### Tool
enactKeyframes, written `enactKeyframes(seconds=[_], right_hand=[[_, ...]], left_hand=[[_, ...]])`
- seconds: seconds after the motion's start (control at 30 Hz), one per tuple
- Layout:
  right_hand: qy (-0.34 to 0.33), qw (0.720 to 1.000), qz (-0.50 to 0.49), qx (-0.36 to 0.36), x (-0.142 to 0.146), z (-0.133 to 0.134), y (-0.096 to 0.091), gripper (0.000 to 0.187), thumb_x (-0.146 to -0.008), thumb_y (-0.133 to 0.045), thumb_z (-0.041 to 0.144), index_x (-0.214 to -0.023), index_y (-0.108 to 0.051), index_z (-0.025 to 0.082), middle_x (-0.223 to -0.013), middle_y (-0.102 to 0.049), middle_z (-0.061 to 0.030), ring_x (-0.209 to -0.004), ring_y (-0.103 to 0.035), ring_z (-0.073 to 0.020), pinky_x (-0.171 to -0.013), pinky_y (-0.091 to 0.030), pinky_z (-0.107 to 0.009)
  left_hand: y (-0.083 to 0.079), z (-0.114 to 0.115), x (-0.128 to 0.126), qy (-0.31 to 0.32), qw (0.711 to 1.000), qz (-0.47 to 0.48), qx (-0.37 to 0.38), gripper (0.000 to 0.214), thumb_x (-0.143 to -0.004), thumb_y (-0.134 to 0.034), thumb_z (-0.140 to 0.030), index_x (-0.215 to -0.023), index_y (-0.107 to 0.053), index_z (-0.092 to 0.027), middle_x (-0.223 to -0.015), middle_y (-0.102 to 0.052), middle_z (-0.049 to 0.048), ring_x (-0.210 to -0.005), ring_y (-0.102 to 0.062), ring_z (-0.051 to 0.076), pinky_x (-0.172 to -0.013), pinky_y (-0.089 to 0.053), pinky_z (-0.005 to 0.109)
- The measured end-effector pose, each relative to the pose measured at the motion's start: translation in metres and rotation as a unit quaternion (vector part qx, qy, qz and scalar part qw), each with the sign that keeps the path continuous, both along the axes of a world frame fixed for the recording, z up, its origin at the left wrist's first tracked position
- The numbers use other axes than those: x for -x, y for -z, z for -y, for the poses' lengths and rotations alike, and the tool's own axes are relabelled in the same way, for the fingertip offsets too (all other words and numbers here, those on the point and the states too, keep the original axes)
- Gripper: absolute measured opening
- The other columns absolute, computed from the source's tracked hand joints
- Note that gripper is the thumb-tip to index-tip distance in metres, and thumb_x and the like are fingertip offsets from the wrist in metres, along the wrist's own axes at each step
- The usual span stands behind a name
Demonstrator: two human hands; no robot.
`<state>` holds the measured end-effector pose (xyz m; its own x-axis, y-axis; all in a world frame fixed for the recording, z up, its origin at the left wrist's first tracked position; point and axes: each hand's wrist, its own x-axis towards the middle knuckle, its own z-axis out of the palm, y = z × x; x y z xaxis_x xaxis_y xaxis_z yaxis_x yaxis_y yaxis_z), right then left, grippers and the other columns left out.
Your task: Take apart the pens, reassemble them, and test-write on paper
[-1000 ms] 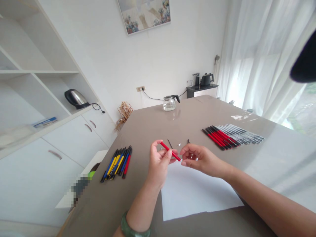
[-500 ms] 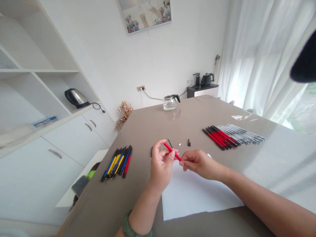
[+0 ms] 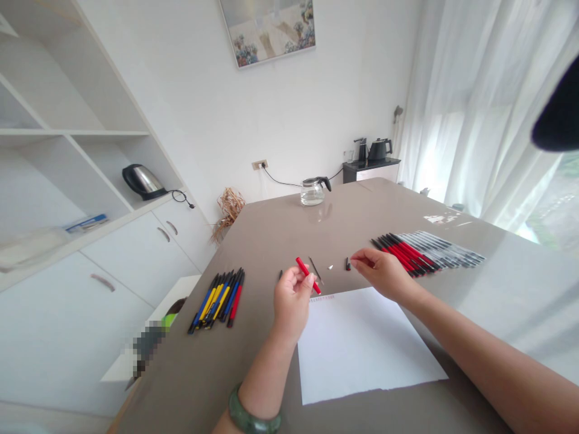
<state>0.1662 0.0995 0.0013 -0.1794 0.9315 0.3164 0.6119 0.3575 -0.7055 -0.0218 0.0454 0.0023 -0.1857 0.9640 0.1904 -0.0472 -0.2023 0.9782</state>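
Between the thumb and fingers of my left hand is a red pen barrel, slanting down to the right over the paper's top edge. My right hand is beside a small black pen part with a red end. Its fingers are curled and slightly apart, with nothing visible in them. A thin dark refill and a tiny whitish piece lie beyond the barrel. White paper with faint red marks along its top edge lies below my hands. A dark piece is partly hidden by my left hand.
Blue, yellow and red pens lie bunched at left. At right, red pens lie alongside clear pens. A glass pot stands at the table's far end. White cabinets line the left side.
My right hand has let go of the red barrel's lower end and moved right and away, to beside the black part. My left hand still holds the barrel, now tilted more steeply.
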Motion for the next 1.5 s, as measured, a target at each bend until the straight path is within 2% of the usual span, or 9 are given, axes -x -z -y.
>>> enactKeyframes(seconds=[0.23,0.4,0.67,0.83,0.97,1.13,1.23,1.33,1.5], right_hand=[[0.007,0.982,0.179,-0.06,0.005,-0.024,-0.015,0.022,-0.076,-0.044,0.026,-0.079,-0.065,0.02,-0.081,-0.061,-0.0036,-0.074,-0.052,-0.0143,-0.066,-0.036,-0.021],[-0.053,0.937,0.336,-0.078,0.023,-0.036,-0.008,0.025,-0.077,-0.042,0.019,-0.073,-0.067,0.019,-0.078,-0.06,-0.0061,-0.08,-0.049,-0.0158,-0.068,-0.033,-0.022],[-0.079,0.916,0.382,-0.095,0.052,-0.035,-0.002,0.024,-0.078,-0.044,0.026,-0.073,-0.067,0.02,-0.082,-0.06,-0.0096,-0.087,-0.045,-0.0198,-0.073,-0.028,-0.028],[0.011,0.924,0.377,-0.061,0.044,-0.039,0.0,0.032,-0.082,-0.035,0.028,-0.078,-0.065,0.017,-0.088,-0.06,-0.0127,-0.089,-0.048,-0.0215,-0.072,-0.031,-0.03],[0.084,0.926,0.367,0.009,0.032,-0.043,0.008,0.035,-0.08,-0.036,0.037,-0.081,-0.063,0.014,-0.083,-0.062,-0.014,-0.077,-0.055,-0.0216,-0.06,-0.035,-0.028],[0.103,0.931,0.344,0.062,0.027,-0.04,0.015,0.023,-0.073,-0.044,0.029,-0.073,-0.062,0.015,-0.08,-0.063,-0.0124,-0.069,-0.057,-0.0213,-0.05,-0.034,-0.026],[0.103,0.939,0.322,0.061,0.026,-0.033,0.008,0.02,-0.073,-0.043,0.023,-0.075,-0.06,0.014,-0.08,-0.063,-0.0129,-0.071,-0.057,-0.0218,-0.05,-0.033,-0.026],[0.08,0.954,0.285,0.042,0.028,-0.017,-0.006,0.022,-0.077,-0.038,0.027,-0.083,-0.056,0.017,-0.074,-0.062,-0.0085,-0.068,-0.056,-0.0176,-0.052,-0.034,-0.024],[-0.047,0.995,0.089,-0.005,0.041,0.023,-0.017,0.019,-0.078,-0.036,0.031,-0.082,-0.052,0.021,-0.06,-0.057,0.0007,-0.051,-0.048,-0.0106,-0.047,-0.032,-0.02]], left_hand=[[0.002,0.0,0.004,-0.01,1.0,-0.001,0.005,0.023,-0.07,-0.057,-0.03,-0.087,-0.054,-0.015,-0.078,-0.059,0.005,-0.072,-0.057,0.015,-0.063,-0.045,0.027],[0.006,0.0,0.007,-0.001,1.0,-0.012,0.007,0.024,-0.07,-0.056,-0.032,-0.088,-0.054,-0.015,-0.078,-0.059,0.0052,-0.072,-0.057,0.015,-0.064,-0.044,0.027],[0.008,-0.001,0.009,0.012,1.0,-0.028,-0.003,0.022,-0.071,-0.055,-0.032,-0.086,-0.054,-0.016,-0.076,-0.058,0.0048,-0.072,-0.056,0.015,-0.064,-0.044,0.027],[0.008,-0.001,0.011,0.008,1.0,-0.021,0.005,0.023,-0.07,-0.057,-0.033,-0.085,-0.055,-0.016,-0.074,-0.059,0.0045,-0.071,-0.057,0.015,-0.063,-0.044,0.026],[0.01,-0.001,0.012,0.01,1.0,-0.02,0.002,0.023,-0.07,-0.057,-0.033,-0.086,-0.055,-0.016,-0.077,-0.06,0.0052,-0.072,-0.058,0.015,-0.064,-0.045,0.026],[0.007,0.001,0.011,0.007,1.0,-0.004,-0.005,0.042,-0.073,-0.054,-0.029,-0.113,-0.042,-0.02,-0.076,-0.06,0.0039,-0.069,-0.058,0.014,-0.063,-0.045,0.027],[0.002,0.003,0.01,0.016,1.0,0.016,-0.013,0.052,-0.075,-0.052,-0.027,-0.122,-0.031,-0.023,-0.071,-0.058,0.0016,-0.064,-0.057,0.012,-0.062,-0.046,0.028],[-0.001,0.004,0.008,0.023,0.998,0.06,-0.001,0.051,-0.074,-0.053,-0.028,-0.121,-0.032,-0.023,-0.073,-0.058,0.0022,-0.065,-0.057,0.013,-0.063,-0.047,0.03],[0.0,0.0,0.008,-0.006,0.987,0.162,0.019,0.05,-0.073,-0.055,-0.03,-0.116,-0.03,-0.024,-0.075,-0.058,0.0008,-0.067,-0.058,0.012,-0.068,-0.046,0.033]])
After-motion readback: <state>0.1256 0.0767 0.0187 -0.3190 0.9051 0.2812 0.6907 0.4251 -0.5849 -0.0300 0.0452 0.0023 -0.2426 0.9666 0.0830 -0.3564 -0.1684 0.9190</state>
